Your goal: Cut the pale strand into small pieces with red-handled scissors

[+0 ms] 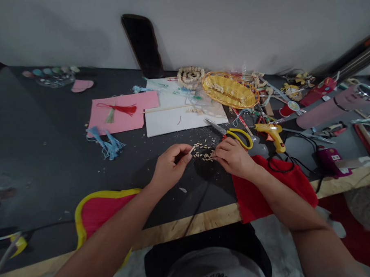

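Observation:
Between my thumb and forefinger, my left hand (173,163) pinches a short pale stick (192,149) near the table's middle. To its right, my right hand (233,156) has its fingers closed low over the table; what they hold, if anything, is too small to name. Several small pale pieces (205,155) lie scattered on the dark table (137,169) between both hands. Yellow-handled scissors (240,137) rest just beyond my right hand, blades pointing up and left. A red cloth (276,187) lies under my right forearm.
Behind the hands are white sheets (184,124), a pink sheet (120,124) with tassels, and a yellow woven basket (230,93). A phone (144,46) leans on the wall. A glue gun (272,134), a pink bottle (329,109) and cables stand or lie at the right.

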Demonstrator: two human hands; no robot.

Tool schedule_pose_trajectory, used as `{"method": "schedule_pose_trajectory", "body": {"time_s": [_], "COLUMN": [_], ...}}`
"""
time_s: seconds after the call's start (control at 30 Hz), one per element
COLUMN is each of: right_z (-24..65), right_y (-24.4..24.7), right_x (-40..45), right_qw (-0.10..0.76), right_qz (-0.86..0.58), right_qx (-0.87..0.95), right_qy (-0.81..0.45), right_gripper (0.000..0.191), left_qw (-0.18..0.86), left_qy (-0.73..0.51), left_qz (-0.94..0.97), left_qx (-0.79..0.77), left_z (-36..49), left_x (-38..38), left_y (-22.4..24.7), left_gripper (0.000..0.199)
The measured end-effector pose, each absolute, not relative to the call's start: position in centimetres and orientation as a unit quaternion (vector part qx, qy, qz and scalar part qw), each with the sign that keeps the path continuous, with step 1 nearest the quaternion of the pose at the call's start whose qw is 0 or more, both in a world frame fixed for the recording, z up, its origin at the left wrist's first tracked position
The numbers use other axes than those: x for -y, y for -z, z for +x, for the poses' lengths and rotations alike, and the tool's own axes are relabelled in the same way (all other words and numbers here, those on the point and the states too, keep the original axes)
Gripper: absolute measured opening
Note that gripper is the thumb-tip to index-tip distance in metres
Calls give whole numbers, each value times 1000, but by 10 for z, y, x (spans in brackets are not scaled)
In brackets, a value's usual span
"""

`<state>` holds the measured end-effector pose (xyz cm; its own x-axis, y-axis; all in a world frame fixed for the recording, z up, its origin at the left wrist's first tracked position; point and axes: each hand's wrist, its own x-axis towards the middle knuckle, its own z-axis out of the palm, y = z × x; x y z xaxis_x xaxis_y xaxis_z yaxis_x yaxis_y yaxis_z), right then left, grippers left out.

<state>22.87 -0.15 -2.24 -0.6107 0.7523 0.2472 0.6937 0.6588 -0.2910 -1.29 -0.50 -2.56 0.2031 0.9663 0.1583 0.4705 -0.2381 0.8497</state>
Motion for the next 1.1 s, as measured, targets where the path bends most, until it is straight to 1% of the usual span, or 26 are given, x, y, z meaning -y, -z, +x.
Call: {"method": "schedule_pose_trajectory", "body": {"time_s": [0.1, 0.17, 0.3, 0.57, 0.7, 0.87, 1.0, 1.1], "right_z": [226, 225, 226, 227, 227, 227, 227, 226], "right_y": [22, 21, 20, 23, 20, 23, 26, 25], "right_x": [4, 6, 6, 0, -1, 2, 3, 3], "right_qw": [157, 143, 145, 200, 201, 200, 178, 189], "right_qz": [-408, -413, -427, -436, -437, -423, -424, -429], "right_qx": [897, 897, 889, 873, 874, 881, 886, 882], "right_qy": [-67, -69, -82, -84, -74, -66, -57, -57], "right_gripper": [11, 13, 17, 30, 31, 37, 35, 31], "left_qw": [344, 346, 348, 349, 356, 361, 357, 353], "left_qy": [-363, -362, -362, -359, -355, -355, -354, -354], "left_qz": [698, 698, 697, 694, 692, 693, 694, 695], "left_qx": [-513, -512, -512, -517, -518, -513, -516, -516], "left_z": [-13, -13, -13, -12, -12, -12, -12, -12], "left_x": [5, 5, 5, 5, 5, 5, 5, 5], "left_y": [28, 29, 29, 27, 26, 26, 26, 26], "left_gripper": [25, 27, 27, 27, 27, 28, 27, 27]}}
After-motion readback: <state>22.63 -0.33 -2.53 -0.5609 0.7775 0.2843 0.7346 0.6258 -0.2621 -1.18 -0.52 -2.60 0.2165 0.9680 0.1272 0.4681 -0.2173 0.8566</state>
